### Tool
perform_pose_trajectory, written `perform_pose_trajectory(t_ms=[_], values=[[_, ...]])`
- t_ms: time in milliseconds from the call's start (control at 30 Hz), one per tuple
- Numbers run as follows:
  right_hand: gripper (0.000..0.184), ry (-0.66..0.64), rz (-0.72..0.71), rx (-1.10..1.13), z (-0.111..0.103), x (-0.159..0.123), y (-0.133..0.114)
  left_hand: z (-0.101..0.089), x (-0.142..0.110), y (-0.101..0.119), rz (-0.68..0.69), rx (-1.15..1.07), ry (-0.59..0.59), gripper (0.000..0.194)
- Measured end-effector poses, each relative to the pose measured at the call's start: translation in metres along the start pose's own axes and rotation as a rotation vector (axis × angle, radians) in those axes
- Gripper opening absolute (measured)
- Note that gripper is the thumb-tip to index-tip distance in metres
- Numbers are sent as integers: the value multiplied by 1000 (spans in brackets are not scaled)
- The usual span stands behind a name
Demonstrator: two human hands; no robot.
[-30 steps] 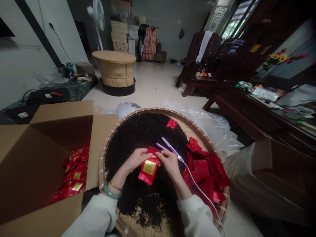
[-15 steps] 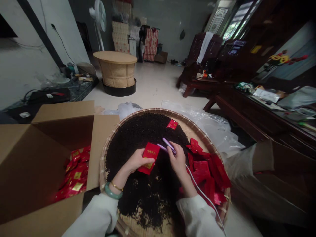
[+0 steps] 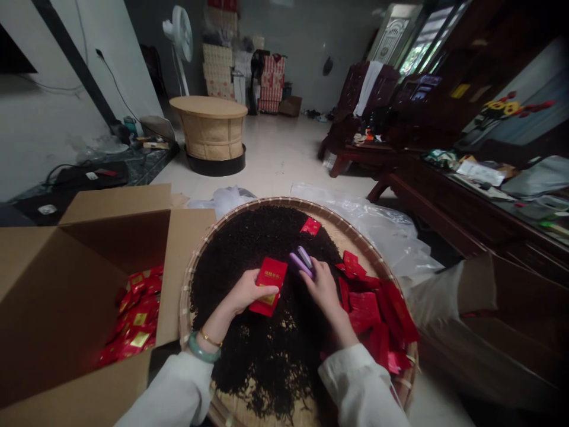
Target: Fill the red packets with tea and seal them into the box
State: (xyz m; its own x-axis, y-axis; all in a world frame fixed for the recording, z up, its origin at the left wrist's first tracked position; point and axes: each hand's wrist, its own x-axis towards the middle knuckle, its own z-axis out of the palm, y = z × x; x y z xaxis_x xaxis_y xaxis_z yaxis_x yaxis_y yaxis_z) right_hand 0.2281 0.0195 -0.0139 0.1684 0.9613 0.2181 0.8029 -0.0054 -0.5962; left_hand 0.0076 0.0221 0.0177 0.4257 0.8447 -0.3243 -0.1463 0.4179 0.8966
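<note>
My left hand [image 3: 247,292] is closed on a red packet [image 3: 274,274] with gold print, thumb across its front. Just right of the packet, my right hand [image 3: 324,289] grips a purple handheld bag sealer [image 3: 303,260], whose two jaws point up and left, apart from the packet. Both hands are above dark loose tea leaves [image 3: 240,243] spread in a round woven bamboo tray [image 3: 195,255]. Several red packets [image 3: 364,308] lie heaped on the tray's right side. One more red packet [image 3: 310,226] rests on the leaves near the far rim.
An open cardboard box [image 3: 169,284] with several red packets inside stands at the left. To the right are another open box [image 3: 478,284] and a dark wooden table [image 3: 444,207]. Clear plastic sheeting [image 3: 368,216] lies behind the tray. Farther back stands a round woven stand [image 3: 213,133].
The sealer in my right hand has turned, its jaws now pointing more upward and slightly away from the packet. The left hand keeps the packet nearly where it was.
</note>
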Motion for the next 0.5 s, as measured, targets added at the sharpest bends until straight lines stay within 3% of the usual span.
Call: perform_pose_trajectory(t_ms=[67, 167, 300, 500], values=[[50, -52, 74, 270, -18, 1, -6, 0, 0, 0, 9, 36, 1, 46], [58, -293, 151, 534, -44, 0, -23, 1, 0, 0, 22, 112, -10, 43], [50, -430, 8, 455, -52, -4, -50, 1, -1, 2, 58, 240, -51, 35], [33, -421, -67, 362, -42, -7, -66, 1, -2, 4, 58, 388, -74, 25]])
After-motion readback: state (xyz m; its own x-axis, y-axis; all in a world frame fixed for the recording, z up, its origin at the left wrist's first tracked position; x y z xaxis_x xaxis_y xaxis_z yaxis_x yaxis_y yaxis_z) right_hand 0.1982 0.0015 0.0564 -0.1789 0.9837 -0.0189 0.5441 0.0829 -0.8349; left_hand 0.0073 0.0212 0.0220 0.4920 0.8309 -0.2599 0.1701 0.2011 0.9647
